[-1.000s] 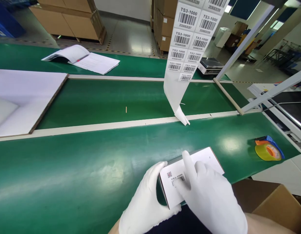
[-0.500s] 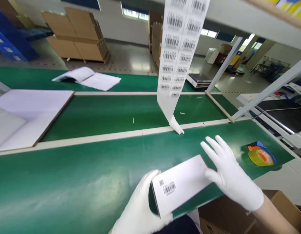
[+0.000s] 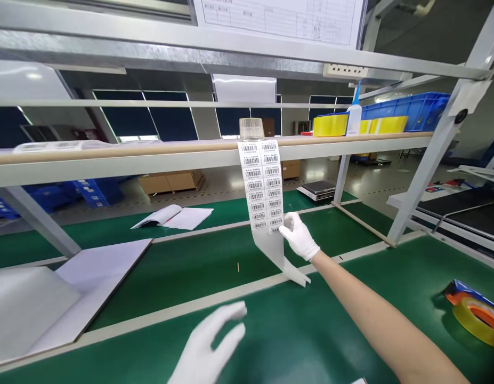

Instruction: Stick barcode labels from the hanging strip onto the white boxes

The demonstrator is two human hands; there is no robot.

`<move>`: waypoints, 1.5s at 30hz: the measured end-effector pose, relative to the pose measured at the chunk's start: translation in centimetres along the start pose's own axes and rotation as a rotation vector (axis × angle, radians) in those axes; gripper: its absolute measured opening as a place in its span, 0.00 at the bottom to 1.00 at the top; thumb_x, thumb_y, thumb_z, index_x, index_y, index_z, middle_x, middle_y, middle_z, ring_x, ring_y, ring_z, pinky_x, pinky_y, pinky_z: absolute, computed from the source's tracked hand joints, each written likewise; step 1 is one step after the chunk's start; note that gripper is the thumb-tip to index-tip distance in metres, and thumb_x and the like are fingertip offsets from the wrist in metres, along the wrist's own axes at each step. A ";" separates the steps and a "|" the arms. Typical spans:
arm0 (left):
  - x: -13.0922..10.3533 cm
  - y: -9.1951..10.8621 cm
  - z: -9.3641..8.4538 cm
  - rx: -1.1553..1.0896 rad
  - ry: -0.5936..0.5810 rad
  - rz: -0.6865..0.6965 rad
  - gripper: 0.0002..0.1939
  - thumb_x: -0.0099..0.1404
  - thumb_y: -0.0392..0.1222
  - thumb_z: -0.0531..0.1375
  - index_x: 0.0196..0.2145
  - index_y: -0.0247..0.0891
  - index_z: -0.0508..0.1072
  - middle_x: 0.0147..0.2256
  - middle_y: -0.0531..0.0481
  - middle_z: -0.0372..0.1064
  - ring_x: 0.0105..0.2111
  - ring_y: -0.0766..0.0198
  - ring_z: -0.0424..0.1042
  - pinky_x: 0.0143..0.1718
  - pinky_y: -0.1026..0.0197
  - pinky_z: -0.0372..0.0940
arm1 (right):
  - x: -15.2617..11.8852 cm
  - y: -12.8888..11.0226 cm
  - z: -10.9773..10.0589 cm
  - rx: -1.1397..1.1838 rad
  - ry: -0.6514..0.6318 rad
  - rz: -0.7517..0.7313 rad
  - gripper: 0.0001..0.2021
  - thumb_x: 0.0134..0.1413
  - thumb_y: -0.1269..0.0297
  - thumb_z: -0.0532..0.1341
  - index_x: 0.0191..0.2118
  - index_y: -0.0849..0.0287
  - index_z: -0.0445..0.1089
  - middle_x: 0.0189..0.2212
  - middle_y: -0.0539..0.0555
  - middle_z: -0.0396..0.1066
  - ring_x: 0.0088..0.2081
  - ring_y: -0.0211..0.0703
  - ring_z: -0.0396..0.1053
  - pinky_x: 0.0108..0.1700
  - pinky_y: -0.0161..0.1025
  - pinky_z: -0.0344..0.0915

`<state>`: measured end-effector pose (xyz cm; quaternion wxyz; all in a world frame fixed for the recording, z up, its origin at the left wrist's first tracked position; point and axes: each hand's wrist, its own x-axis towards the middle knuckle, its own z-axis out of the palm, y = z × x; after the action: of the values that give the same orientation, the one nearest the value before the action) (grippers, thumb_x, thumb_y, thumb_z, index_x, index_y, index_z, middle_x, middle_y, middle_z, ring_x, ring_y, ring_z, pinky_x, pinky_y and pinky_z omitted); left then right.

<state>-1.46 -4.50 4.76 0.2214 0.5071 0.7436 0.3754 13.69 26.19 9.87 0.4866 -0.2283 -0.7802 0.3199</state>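
Observation:
A long strip of barcode labels (image 3: 265,181) in two columns hangs from a roll (image 3: 251,129) on the shelf; its bare backing curls at the lower end. My right hand (image 3: 298,234), in a white glove, is at the strip's right edge, thumb and fingers closed on the lowest label of the right column. Over the green work surface, my gloved left hand (image 3: 210,341) is open, thumb and fingers apart with nothing between them. Only a white corner (image 3: 359,381), probably of the white box, shows at the bottom edge.
At right lies a tape dispenser (image 3: 476,314) with yellow tape. White boards (image 3: 103,266) lie at left, and an open notebook (image 3: 175,217) lies farther back. The shelf (image 3: 159,157) crosses above the surface, carrying yellow tape rolls (image 3: 330,126), a bottle (image 3: 354,118) and a blue bin (image 3: 406,109).
The view has tilted up. My left hand has let go of the white box, which has dropped almost out of view. My right hand has moved from beside the box to the label strip.

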 end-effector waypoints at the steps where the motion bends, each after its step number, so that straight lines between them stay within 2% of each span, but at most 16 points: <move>1: 1.7 1.3 -0.9 -0.027 0.034 0.025 0.23 0.70 0.63 0.55 0.56 0.56 0.77 0.60 0.52 0.74 0.63 0.45 0.70 0.67 0.35 0.63 | -0.2 0.0 0.0 0.001 0.007 -0.002 0.09 0.59 0.56 0.58 0.41 0.53 0.61 0.35 0.51 0.74 0.37 0.46 0.75 0.41 0.45 0.74; 5: 7.9 6.1 -1.4 -0.074 0.246 0.227 0.32 0.68 0.59 0.62 0.67 0.54 0.65 0.71 0.50 0.57 0.68 0.44 0.61 0.69 0.33 0.59 | -2.7 -1.9 -1.4 -0.025 0.045 -0.050 0.06 0.62 0.59 0.59 0.36 0.52 0.61 0.30 0.48 0.71 0.31 0.45 0.72 0.36 0.42 0.71; 7: 10.2 7.8 -0.6 -0.169 0.248 0.354 0.39 0.64 0.54 0.67 0.69 0.54 0.61 0.73 0.49 0.51 0.70 0.45 0.58 0.68 0.37 0.60 | -4.0 -3.2 -2.5 -0.042 0.059 -0.104 0.05 0.64 0.60 0.60 0.37 0.52 0.63 0.31 0.48 0.72 0.32 0.45 0.73 0.37 0.42 0.73; 10: 12.3 9.7 0.6 -0.386 0.151 0.476 0.36 0.63 0.46 0.69 0.66 0.50 0.65 0.68 0.47 0.63 0.65 0.49 0.67 0.64 0.44 0.68 | -5.1 -4.7 -3.6 -0.077 0.077 -0.211 0.03 0.65 0.62 0.60 0.41 0.52 0.69 0.35 0.51 0.77 0.36 0.46 0.76 0.42 0.44 0.75; 12: 12.7 10.5 1.1 -0.419 0.140 0.482 0.28 0.63 0.45 0.69 0.60 0.49 0.72 0.61 0.48 0.72 0.61 0.51 0.71 0.63 0.45 0.69 | -5.4 -5.3 -4.1 -0.102 0.101 -0.274 0.07 0.67 0.63 0.59 0.47 0.53 0.73 0.40 0.53 0.80 0.41 0.47 0.78 0.46 0.45 0.76; 15: 12.7 11.3 1.4 -0.397 0.175 0.483 0.22 0.63 0.46 0.69 0.54 0.45 0.77 0.57 0.47 0.76 0.57 0.49 0.75 0.59 0.45 0.72 | -5.6 -5.9 -4.4 -0.224 0.163 -0.407 0.13 0.70 0.67 0.57 0.52 0.53 0.76 0.43 0.55 0.81 0.43 0.47 0.79 0.46 0.44 0.78; 18: 12.2 11.7 1.2 -0.370 0.203 0.486 0.21 0.63 0.46 0.68 0.53 0.42 0.78 0.54 0.45 0.78 0.55 0.48 0.77 0.58 0.44 0.73 | -6.0 -6.4 -4.6 -0.389 0.207 -0.491 0.14 0.71 0.69 0.56 0.52 0.53 0.78 0.44 0.55 0.82 0.43 0.48 0.80 0.47 0.45 0.80; 23: 11.5 12.1 0.8 -0.275 0.245 0.483 0.24 0.60 0.44 0.71 0.54 0.40 0.78 0.54 0.47 0.78 0.55 0.49 0.76 0.62 0.47 0.68 | -6.7 -6.7 -5.0 -0.558 0.235 -0.489 0.13 0.70 0.67 0.58 0.47 0.52 0.80 0.48 0.58 0.80 0.52 0.53 0.77 0.56 0.51 0.76; 27: 11.4 11.9 0.1 -0.202 0.217 0.580 0.22 0.69 0.50 0.65 0.57 0.38 0.75 0.57 0.49 0.76 0.60 0.52 0.73 0.64 0.49 0.66 | -8.7 -7.5 -5.4 -0.557 0.277 -0.560 0.08 0.66 0.69 0.62 0.45 0.53 0.79 0.56 0.60 0.72 0.60 0.58 0.70 0.60 0.56 0.73; 29: 11.0 11.5 -0.4 -0.161 0.224 0.581 0.26 0.71 0.54 0.62 0.60 0.38 0.73 0.60 0.51 0.73 0.64 0.50 0.68 0.66 0.45 0.62 | -10.8 -8.4 -6.3 -0.522 0.198 -0.505 0.10 0.65 0.70 0.64 0.48 0.52 0.78 0.58 0.60 0.71 0.60 0.58 0.70 0.60 0.57 0.72; 31: 10.1 10.6 -0.8 -0.122 0.218 0.585 0.31 0.74 0.55 0.55 0.66 0.34 0.65 0.66 0.48 0.66 0.68 0.44 0.61 0.66 0.38 0.57 | -13.4 -9.3 -7.6 -0.456 0.058 -0.350 0.15 0.66 0.68 0.64 0.56 0.50 0.74 0.58 0.59 0.72 0.60 0.58 0.70 0.62 0.59 0.70; 34: 7.7 8.3 -0.7 -0.112 0.215 0.505 0.33 0.77 0.50 0.48 0.71 0.26 0.53 0.70 0.40 0.58 0.69 0.40 0.56 0.61 0.32 0.54 | -17.7 -9.9 -9.8 -0.306 -0.174 0.037 0.28 0.69 0.59 0.62 0.71 0.48 0.60 0.59 0.57 0.73 0.61 0.59 0.70 0.65 0.63 0.67; 36: 5.5 6.2 0.0 -0.157 0.222 0.384 0.32 0.76 0.49 0.54 0.71 0.30 0.56 0.69 0.41 0.60 0.68 0.43 0.60 0.63 0.36 0.59 | -20.4 -9.6 -11.1 -0.188 -0.262 0.291 0.31 0.70 0.53 0.60 0.74 0.46 0.54 0.59 0.57 0.73 0.61 0.58 0.70 0.64 0.61 0.68; 38: 3.2 3.7 1.2 -0.220 0.210 0.255 0.32 0.72 0.51 0.61 0.69 0.38 0.62 0.67 0.44 0.65 0.66 0.47 0.66 0.65 0.43 0.64 | -22.8 -8.8 -12.1 -0.080 -0.271 0.463 0.31 0.70 0.48 0.60 0.73 0.46 0.54 0.57 0.58 0.74 0.59 0.58 0.72 0.62 0.58 0.72; 41: 0.2 -0.2 3.1 -0.223 0.151 0.062 0.29 0.72 0.55 0.61 0.65 0.38 0.69 0.61 0.43 0.73 0.60 0.50 0.73 0.63 0.44 0.68 | -25.2 -6.6 -12.3 0.055 -0.206 0.620 0.29 0.70 0.46 0.59 0.71 0.47 0.58 0.55 0.59 0.75 0.57 0.57 0.74 0.62 0.58 0.71; 45: -1.9 -5.1 4.9 0.065 0.063 -0.052 0.27 0.75 0.58 0.55 0.62 0.39 0.72 0.59 0.43 0.74 0.58 0.50 0.74 0.63 0.44 0.68 | -27.2 -2.4 -11.2 0.209 -0.061 0.808 0.27 0.70 0.45 0.58 0.67 0.51 0.63 0.51 0.60 0.76 0.52 0.56 0.77 0.61 0.58 0.72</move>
<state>-0.23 -5.68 -2.31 0.1913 0.4823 0.7749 0.3610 35.22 9.49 -1.51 0.3193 -0.4560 -0.6051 0.5693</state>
